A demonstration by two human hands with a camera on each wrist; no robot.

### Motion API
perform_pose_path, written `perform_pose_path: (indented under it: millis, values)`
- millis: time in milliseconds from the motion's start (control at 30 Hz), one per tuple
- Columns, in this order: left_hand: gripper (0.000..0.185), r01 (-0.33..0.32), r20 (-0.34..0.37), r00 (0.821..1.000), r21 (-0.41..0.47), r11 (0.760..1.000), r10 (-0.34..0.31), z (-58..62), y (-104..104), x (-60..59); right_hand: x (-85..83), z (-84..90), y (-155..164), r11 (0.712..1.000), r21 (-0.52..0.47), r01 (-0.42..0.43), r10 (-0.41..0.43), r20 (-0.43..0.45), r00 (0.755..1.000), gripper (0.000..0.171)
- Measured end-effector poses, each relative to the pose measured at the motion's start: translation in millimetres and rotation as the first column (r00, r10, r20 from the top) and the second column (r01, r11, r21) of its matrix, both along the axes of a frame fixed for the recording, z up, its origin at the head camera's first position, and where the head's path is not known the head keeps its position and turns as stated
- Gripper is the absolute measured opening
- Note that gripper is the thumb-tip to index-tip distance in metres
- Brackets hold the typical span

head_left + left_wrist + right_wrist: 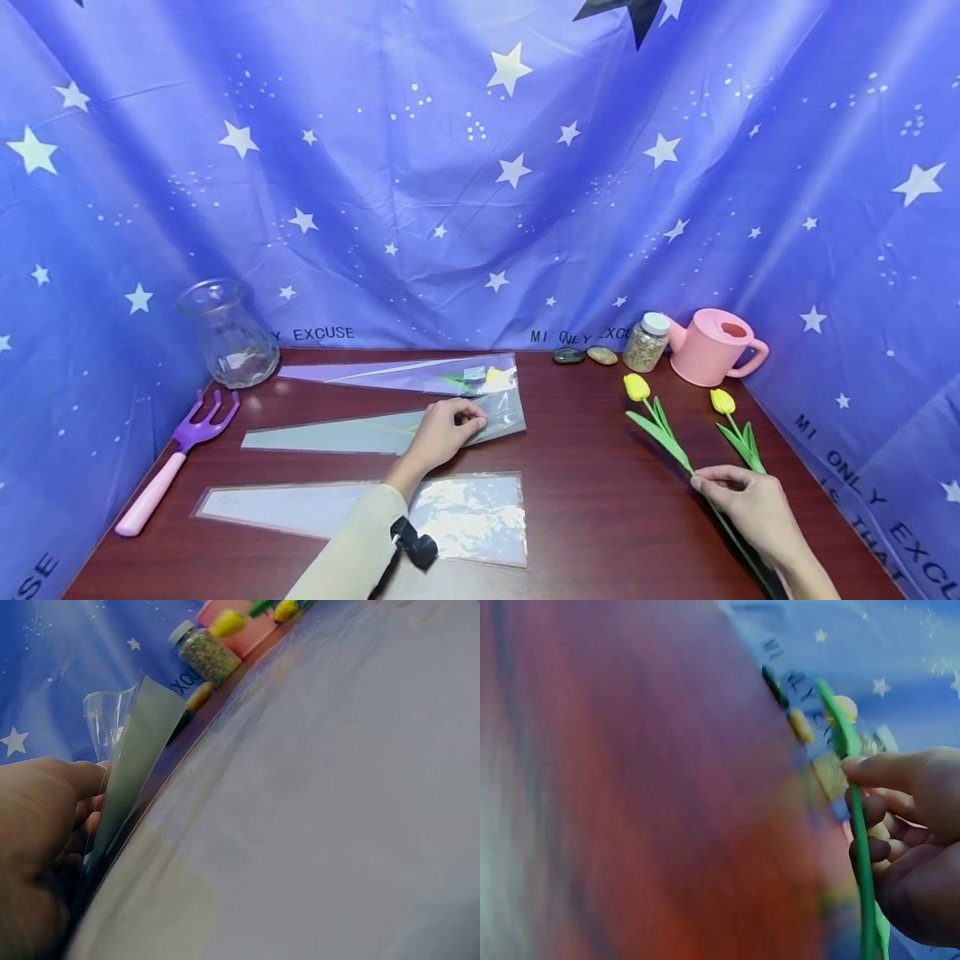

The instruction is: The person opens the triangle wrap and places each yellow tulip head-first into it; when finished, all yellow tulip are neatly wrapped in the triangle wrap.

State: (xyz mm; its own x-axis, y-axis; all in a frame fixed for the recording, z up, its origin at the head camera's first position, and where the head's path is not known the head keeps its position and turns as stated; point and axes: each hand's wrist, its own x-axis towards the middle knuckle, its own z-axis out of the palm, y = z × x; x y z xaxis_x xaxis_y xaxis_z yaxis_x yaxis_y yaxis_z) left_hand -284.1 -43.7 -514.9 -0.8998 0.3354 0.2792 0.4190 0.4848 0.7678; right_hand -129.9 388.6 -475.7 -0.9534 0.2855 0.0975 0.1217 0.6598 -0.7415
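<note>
Nearest you, a clear plastic sleeve (420, 508) lies flat on the dark red tabletop (600, 467), its wide mouth toward the centre and its narrow tip pointing left, so it is out of the way of both hands. Your left hand (442, 433) reaches over it to the middle sleeve (375, 432), and its grip pinches the open end: the left wrist view shows fingertips (88, 819) curled around a lifted edge of the film, peeling one layer up from the other, which reads as parting the mouth. Your right hand (746, 500) sits at the right front, thumb and fingers (889, 771) pinching the green stem of a yellow tulip (660, 425); the bloom points away from you, and whether the stem rests on the wood or is raised off it is unclear. A second tulip (731, 425) lies just beside it, untouched. To the far left a purple and pink hand fork (176, 462) lies near the edge. Farther back, a third sleeve (405, 375) already holds something green and yellow inside. Along the rear stand a glass vase (228, 333), two pebbles (585, 356), a capped jar (647, 342) and a pink watering can (712, 346). A blue star-printed cloth (480, 167) walls the space on three sides.
</note>
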Motion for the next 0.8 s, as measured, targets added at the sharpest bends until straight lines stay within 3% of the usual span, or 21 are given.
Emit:
perform_pose_path:
  millis: [133,233,300,400,567,700,800]
  values:
    - [0.005,0.000,0.008,1.000,-0.003,1.000,0.000,0.5,2,0.1,-6.8,15.8,-10,0.975,-0.222,0.001,-0.005,-0.017,1.000,0.025]
    - [0.005,0.003,0.011,1.000,0.000,1.000,-0.003,1.4,2,0.7,-15.6,29.6,-19,0.915,-0.404,-0.019,-0.006,-0.062,0.998,0.015]
    - [0.006,0.002,0.009,1.000,0.002,1.000,-0.002,2.2,1,1.0,-22.5,37.3,-27,0.860,-0.506,-0.063,0.005,-0.115,0.993,0.006]
    - [0.005,0.000,0.011,1.000,0.004,1.000,0.000,2.0,0,1.9,-31.4,46.6,-42,0.753,-0.637,-0.162,0.031,-0.211,0.977,0.014]
    - [0.004,0.001,0.013,1.000,0.011,1.000,-0.001,1.9,0,1.5,-50.8,52.2,-66,0.570,-0.768,-0.293,0.041,-0.330,0.943,0.023]
    - [0.004,-0.003,0.025,1.000,0.009,1.000,0.003,1.9,-1,1.4,-65.0,50.9,-79,0.466,-0.815,-0.346,0.012,-0.385,0.923,0.024]
    - [0.005,-0.006,0.034,0.999,0.003,1.000,0.005,1.8,0,1.0,-72.3,48.7,-85,0.407,-0.832,-0.378,-0.001,-0.414,0.910,0.025]
